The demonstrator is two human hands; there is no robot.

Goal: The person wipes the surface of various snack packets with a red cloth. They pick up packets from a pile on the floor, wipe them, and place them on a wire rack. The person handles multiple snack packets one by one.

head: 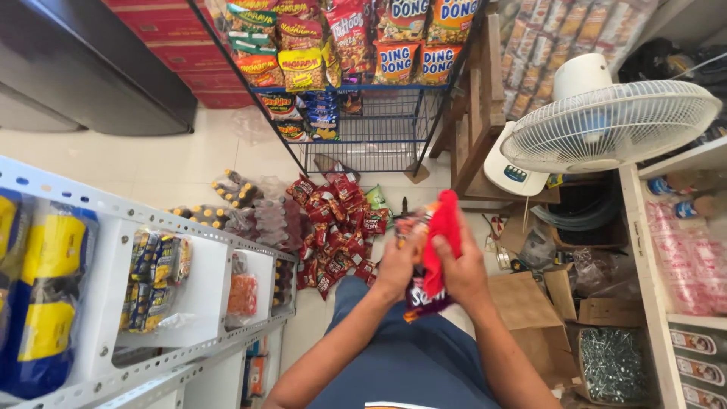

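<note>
Hands meet at centre frame, just above the person's blue lap: the left hand [395, 266] and the right hand [463, 271] are both closed on a snack packet [438, 241], red and orange above, dark purple below, held upright between them. The left fingers wrap its left edge, the right fingers press its right side; the packet's lower end hangs out beneath the hands. Just left of the hands, on the pale tiled floor [174, 163], lies a heap of red packets [333, 227], with plastic-wrapped bottles [242, 208] beside it further left. At upper centre stands a blue wire rack [379, 121] hung with yellow and orange snack bags. A white fan [609, 121] fills the upper right. Cardboard boxes [530, 303] sit at lower right, just beside the right forearm, and one open box of nails [612, 365] lies near the bottom right corner. A white metal shelf [113, 295] with yellow and blue packs crosses the lower left.
</note>
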